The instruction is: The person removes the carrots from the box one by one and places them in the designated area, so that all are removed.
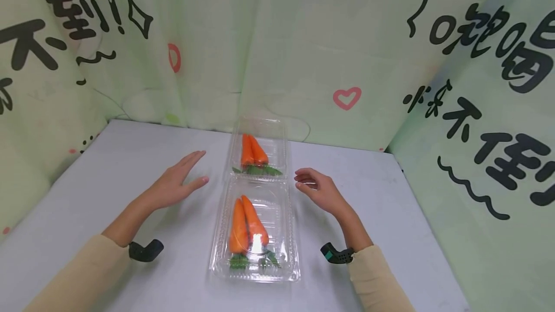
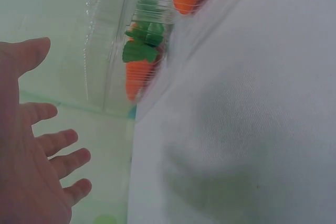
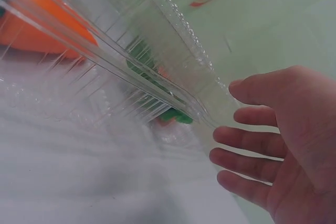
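Two clear plastic boxes lie end to end down the middle of the table, a front box (image 1: 216, 249) and a back box (image 1: 278, 150). Orange carrots (image 1: 239, 230) with green leaves (image 1: 238, 261) show through the front one. More carrots (image 1: 247, 150) and leaves (image 1: 256, 171) are in the back one. To the left of the boxes, my left hand (image 1: 173, 184) is held above the table with its fingers straight and thumb apart. My right hand (image 1: 322, 192), fingers loosely bent, hovers just right of the back box. Both hands are empty.
The white table (image 1: 360, 283) has a light green printed curtain (image 1: 299, 52) behind it and on both sides, with black lettering and small red hearts. Dark cameras sit on both wrists, the left camera (image 1: 146, 251) and the right camera (image 1: 337, 254).
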Available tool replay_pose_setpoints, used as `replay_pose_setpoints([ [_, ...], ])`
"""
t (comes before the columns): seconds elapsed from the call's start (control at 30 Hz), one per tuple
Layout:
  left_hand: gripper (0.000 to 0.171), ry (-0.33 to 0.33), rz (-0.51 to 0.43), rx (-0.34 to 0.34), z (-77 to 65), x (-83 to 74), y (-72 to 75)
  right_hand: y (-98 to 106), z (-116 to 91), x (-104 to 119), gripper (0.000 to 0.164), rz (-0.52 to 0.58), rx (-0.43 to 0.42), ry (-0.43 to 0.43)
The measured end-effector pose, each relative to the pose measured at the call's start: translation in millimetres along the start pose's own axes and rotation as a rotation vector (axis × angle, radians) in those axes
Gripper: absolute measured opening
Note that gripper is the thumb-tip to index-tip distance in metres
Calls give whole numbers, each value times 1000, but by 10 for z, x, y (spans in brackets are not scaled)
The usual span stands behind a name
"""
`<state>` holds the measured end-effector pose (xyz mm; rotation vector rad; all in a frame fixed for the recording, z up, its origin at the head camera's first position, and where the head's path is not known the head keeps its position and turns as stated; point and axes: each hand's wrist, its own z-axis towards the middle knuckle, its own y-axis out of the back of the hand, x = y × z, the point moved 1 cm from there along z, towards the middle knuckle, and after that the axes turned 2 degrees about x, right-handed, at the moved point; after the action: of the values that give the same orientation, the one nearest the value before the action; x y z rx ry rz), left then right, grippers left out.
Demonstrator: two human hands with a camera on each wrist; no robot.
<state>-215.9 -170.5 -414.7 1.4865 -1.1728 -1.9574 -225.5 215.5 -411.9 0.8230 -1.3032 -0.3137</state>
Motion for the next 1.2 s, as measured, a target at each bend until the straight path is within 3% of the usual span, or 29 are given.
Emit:
replay_pose_setpoints([
  [1.2, 66, -46, -258, 73, -10, -76, -153, -76, 19, -11, 34, 72, 48, -5],
])
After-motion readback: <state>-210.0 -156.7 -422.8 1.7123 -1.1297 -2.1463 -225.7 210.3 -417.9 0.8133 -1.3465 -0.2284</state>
